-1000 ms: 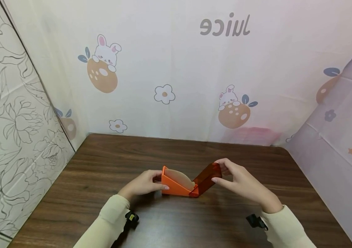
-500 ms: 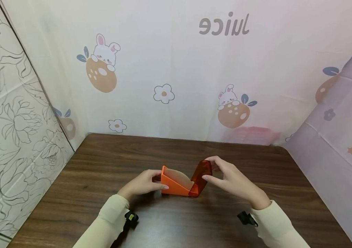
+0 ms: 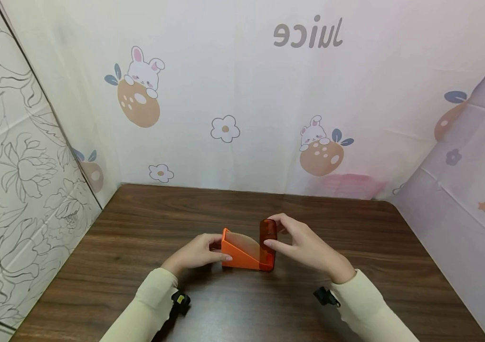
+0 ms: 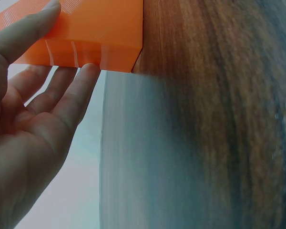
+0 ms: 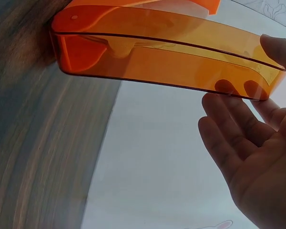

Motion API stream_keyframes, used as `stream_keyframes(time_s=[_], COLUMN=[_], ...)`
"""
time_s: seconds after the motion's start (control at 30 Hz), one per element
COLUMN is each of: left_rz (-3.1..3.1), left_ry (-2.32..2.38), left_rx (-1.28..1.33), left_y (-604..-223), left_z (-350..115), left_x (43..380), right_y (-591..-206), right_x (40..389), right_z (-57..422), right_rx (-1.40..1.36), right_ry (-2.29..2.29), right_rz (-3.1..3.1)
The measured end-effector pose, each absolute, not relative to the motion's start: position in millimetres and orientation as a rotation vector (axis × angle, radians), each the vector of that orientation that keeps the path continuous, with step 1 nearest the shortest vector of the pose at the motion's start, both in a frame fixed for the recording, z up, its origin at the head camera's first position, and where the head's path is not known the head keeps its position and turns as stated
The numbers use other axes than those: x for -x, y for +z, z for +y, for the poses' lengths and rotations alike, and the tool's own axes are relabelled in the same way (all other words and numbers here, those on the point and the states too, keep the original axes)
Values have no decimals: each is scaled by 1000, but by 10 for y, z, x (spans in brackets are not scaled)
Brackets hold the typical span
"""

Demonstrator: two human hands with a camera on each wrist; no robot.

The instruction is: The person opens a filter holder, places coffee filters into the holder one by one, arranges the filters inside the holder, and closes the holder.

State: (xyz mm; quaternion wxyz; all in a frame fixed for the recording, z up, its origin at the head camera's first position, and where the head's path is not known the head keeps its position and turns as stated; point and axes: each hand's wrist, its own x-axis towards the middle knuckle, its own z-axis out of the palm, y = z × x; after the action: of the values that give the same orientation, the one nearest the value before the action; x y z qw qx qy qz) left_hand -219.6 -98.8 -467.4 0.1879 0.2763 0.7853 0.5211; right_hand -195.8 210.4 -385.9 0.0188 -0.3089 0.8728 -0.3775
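Observation:
An orange plastic box (image 3: 239, 256) with a slanted top edge stands mid-table. Out of it rises a beige sheet-like piece (image 3: 244, 242) with a rounded top. A see-through, darker orange lid (image 3: 268, 240), hinged at the box's low right end, stands about upright. My left hand (image 3: 198, 252) grips the box's tall left end. In the left wrist view its thumb lies on one side and its fingertips (image 4: 89, 71) touch the end wall. Thumb and fingers of my right hand (image 3: 308, 244) pinch the lid's free end, as the right wrist view shows too.
The box stands on a dark wood-grain table (image 3: 174, 213). Behind it hangs a pale printed curtain (image 3: 242, 95), with a flower-patterned panel (image 3: 24, 156) on the left. Black wrist cameras sit at both sleeves.
My right hand has swung the lid leftward, from leaning out to the right up to about upright. The left hand and the box have stayed in place.

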Motion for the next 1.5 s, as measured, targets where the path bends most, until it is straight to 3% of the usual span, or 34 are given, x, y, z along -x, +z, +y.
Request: stream_keyframes(time_s=[1.5], left_rz=[2193], left_ry=[1470], left_rx=[-793], left_y=[-4664], left_z=[-977], left_x=[2197], right_y=[-3985], right_x=[2097], right_z=[1647], right_rx=[1127], right_ry=[-1133], right_rz=[2612])
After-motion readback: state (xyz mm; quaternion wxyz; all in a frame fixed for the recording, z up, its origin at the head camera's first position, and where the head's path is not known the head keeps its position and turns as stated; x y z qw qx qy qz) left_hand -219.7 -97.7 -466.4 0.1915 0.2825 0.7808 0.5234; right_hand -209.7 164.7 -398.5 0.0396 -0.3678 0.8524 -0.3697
